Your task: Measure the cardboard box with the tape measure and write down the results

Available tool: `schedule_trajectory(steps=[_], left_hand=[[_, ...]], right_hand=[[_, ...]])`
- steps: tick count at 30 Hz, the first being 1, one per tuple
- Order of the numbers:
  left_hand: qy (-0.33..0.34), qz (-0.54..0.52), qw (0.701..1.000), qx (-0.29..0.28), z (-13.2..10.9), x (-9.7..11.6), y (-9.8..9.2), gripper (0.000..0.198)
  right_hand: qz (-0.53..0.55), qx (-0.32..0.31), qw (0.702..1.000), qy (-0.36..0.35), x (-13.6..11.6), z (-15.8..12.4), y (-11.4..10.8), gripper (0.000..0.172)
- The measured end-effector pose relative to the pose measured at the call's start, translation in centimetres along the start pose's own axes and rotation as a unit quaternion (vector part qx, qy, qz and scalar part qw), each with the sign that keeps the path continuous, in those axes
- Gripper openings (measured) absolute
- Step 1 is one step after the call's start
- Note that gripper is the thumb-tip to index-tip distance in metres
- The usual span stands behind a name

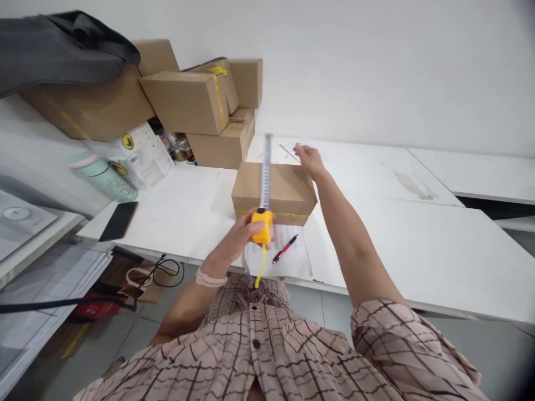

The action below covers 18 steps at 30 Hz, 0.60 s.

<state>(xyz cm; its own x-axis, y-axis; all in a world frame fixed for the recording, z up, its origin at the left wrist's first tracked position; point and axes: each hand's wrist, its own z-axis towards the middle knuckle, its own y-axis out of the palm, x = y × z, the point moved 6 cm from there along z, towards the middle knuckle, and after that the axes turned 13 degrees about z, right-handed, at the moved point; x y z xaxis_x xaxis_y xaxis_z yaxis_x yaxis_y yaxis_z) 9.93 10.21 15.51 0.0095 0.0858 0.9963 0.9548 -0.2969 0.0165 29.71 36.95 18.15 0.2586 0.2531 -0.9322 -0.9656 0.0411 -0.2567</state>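
Observation:
My left hand (240, 236) is closed around a yellow tape measure (262, 227), thumb on top. Its metal blade (266, 172) extends away from me over the cardboard box (288, 184), and the far end is free and slightly blurred. A yellow strap (261, 267) hangs from the tape measure's near side. Beyond the box's far right corner is my right hand (310, 160), its fingers curled together with nothing visible in them. Partly under the box's near side lies a printed paper sheet (292, 267), with a red and black pen (285, 249) on it.
Stacked cardboard boxes (184, 103) stand at the back left, with a dark garment (62, 55) over one. A mint green bottle (104, 175) and a phone (118, 221) are at the left of the white table (388, 245). A black cable (167, 267) hangs below its front edge.

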Motion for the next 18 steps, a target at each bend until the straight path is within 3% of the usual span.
schedule_trajectory(steps=[2,4,7,10,15,18], left_hand=[[0.043,0.054,0.993,0.091,-1.4,0.2,-3.4,0.053],[0.062,0.097,0.979,0.167,-2.1,-0.2,-6.6,0.058],[0.048,0.116,0.971,0.206,-1.2,-1.7,-9.7,0.059],[0.035,0.102,0.977,0.183,0.8,-2.2,-10.8,0.058],[0.081,0.083,0.98,0.163,3.2,1.7,-11.7,0.056],[0.095,0.095,0.979,0.152,4.3,3.9,-12.3,0.052]], right_hand=[[0.055,0.07,0.996,0.009,1.0,-2.8,-3.3,0.06],[0.089,0.097,0.989,0.073,3.0,-6.5,-5.1,0.062],[0.153,0.047,0.971,0.176,5.3,-12.1,-4.3,0.063],[0.191,-0.039,0.968,0.156,4.1,-14.9,-2.2,0.06],[0.102,0.0,0.992,0.069,-0.3,-12.8,-3.3,0.069],[0.028,-0.004,0.997,0.065,-1.9,-10.0,-4.0,0.062]])
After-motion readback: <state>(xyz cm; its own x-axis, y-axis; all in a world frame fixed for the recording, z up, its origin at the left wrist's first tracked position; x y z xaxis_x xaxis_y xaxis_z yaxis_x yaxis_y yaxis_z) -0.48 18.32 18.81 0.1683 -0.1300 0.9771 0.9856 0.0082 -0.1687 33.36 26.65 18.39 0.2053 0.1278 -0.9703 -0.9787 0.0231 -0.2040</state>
